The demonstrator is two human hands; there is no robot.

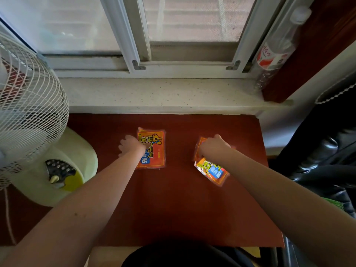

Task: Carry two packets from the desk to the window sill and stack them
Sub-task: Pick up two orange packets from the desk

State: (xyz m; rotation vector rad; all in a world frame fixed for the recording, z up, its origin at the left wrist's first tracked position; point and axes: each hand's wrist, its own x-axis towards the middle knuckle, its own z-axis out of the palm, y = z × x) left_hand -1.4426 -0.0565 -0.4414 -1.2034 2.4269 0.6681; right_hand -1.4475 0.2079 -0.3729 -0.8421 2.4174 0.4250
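Two orange packets with yellow and blue print lie on the dark red desk (173, 199). The left packet (156, 151) lies flat; my left hand (131, 145) rests at its left edge with the thumb over the packet. The right packet (212, 170) is tilted and bent, its near end showing below my right hand (212, 146), which is closed over its far end. The pale speckled window sill (163, 93) runs across behind the desk, bare in the middle.
A white fan (28, 105) with a pale green base (63, 170) stands at the desk's left. A clear plastic bottle (277, 53) leans at the sill's right end beside a dark red panel. The window frame (134, 54) rises behind the sill. Black bags sit at the right.
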